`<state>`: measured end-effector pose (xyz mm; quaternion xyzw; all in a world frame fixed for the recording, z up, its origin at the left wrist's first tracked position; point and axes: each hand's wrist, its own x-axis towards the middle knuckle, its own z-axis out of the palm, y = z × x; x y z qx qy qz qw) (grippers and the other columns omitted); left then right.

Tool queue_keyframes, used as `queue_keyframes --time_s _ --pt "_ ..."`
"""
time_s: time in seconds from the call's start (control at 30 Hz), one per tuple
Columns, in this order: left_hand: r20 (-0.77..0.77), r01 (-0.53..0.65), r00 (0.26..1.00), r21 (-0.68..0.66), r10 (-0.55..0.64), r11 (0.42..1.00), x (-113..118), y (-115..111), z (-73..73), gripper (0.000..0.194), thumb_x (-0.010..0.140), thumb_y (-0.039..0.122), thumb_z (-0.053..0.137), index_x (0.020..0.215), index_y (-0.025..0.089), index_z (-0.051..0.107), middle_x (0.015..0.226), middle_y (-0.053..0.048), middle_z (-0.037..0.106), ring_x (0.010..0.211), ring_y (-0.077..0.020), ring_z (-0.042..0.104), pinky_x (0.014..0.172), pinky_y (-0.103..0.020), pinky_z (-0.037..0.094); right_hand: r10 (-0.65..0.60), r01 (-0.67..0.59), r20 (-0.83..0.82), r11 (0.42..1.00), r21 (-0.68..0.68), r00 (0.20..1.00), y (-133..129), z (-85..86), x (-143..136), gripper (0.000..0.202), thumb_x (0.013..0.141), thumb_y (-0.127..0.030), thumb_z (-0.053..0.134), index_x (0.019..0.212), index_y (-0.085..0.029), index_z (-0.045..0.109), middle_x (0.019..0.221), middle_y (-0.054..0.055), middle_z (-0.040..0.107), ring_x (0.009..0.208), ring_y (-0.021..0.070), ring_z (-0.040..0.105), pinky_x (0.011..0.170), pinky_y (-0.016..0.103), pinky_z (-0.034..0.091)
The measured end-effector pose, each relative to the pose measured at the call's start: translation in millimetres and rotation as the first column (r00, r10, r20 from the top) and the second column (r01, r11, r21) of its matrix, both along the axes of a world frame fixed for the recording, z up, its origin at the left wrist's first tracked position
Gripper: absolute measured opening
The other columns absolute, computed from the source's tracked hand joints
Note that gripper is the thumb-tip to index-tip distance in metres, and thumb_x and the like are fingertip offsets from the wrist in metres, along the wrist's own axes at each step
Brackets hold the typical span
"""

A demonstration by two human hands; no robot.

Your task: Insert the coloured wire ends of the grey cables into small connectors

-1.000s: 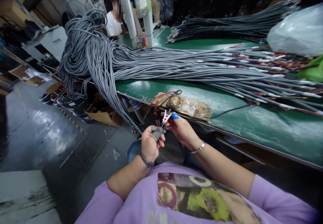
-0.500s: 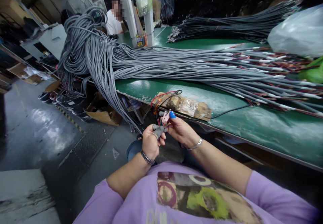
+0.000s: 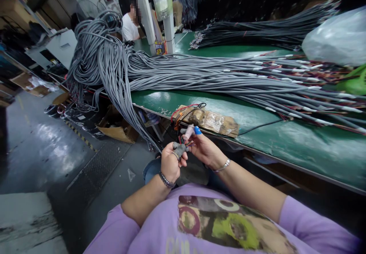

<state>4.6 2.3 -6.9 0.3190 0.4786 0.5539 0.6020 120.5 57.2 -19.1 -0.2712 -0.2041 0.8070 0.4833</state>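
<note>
Close to the table's front edge, my left hand (image 3: 170,163) is closed around a cable end, with grey covers on its fingertips. Thin coloured wires (image 3: 183,141) fan out from its grip; the cable itself is mostly hidden by the fingers. My right hand (image 3: 206,149), a blue cover on its thumb, pinches a small pale pink clip-like piece (image 3: 188,132). That piece is blurred and sits just above the wire ends; whether it touches them I cannot tell.
A taped wooden block (image 3: 215,120) with red and black leads lies on the green table (image 3: 286,139). Long grey cables (image 3: 183,73) stretch behind it, hanging over the left edge. A dark cable bundle (image 3: 257,32) and plastic bag (image 3: 337,36) lie farther back. A person (image 3: 130,27) is beyond.
The pink piece has turned in my right fingers, and its outline is now smeared. My right hand has shifted very slightly; my left hand keeps its hold on the wires.
</note>
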Motion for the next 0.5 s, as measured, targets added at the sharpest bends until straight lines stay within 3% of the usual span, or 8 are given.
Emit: queue_keyframes --time_s 0.13,0.27,0.4,0.5 --pt "-0.044 0.0 0.999 0.013 0.0 1.0 -3.5 -6.9 -1.8 0.029 0.071 0.039 0.066 0.063 0.017 0.049 0.049 0.003 0.057 0.03 -0.0044 0.042 0.03 -0.017 0.019 0.087 -0.086 0.023 0.996 -0.036 0.996 -4.0 2.4 8.9 0.036 0.075 -0.056 0.063 0.078 -0.02 0.065 0.076 0.001 0.066 0.064 0.0116 0.059 0.057 0.024 0.048" --pt "-0.096 -0.001 0.995 0.037 0.004 0.999 -6.9 -10.8 -6.1 0.029 0.072 0.039 0.065 0.064 0.016 0.05 0.049 0.004 0.057 0.031 -0.0042 0.043 0.031 -0.016 0.022 0.225 -0.235 0.184 0.972 0.032 0.957 -9.7 8.5 15.7 0.042 0.066 -0.053 0.073 0.087 -0.017 0.067 0.082 0.004 0.067 0.068 0.013 0.059 0.061 0.025 0.047" --pt "-0.146 0.027 0.989 0.082 -0.015 0.996 -8.9 -11.4 -12.3 0.024 0.073 0.035 0.064 0.064 0.017 0.051 0.049 0.004 0.057 0.032 -0.0051 0.044 0.032 -0.016 0.027 0.184 -0.261 0.413 0.955 0.138 0.892 -14.2 13.3 15.3 0.033 0.059 -0.036 0.082 0.082 -0.016 0.068 0.074 0.001 0.064 0.064 0.0104 0.053 0.057 0.023 0.041" --pt "-0.178 0.058 0.983 0.093 -0.041 0.994 -9.2 -12.0 -16.4 0.022 0.073 0.033 0.063 0.065 0.017 0.053 0.05 0.004 0.057 0.033 -0.0055 0.046 0.032 -0.017 0.029 0.114 -0.238 0.5 0.952 0.192 0.859 -15.9 14.2 12.7 0.026 0.059 -0.034 0.081 0.074 -0.017 0.067 0.068 -0.001 0.061 0.06 0.0091 0.049 0.055 0.023 0.037"
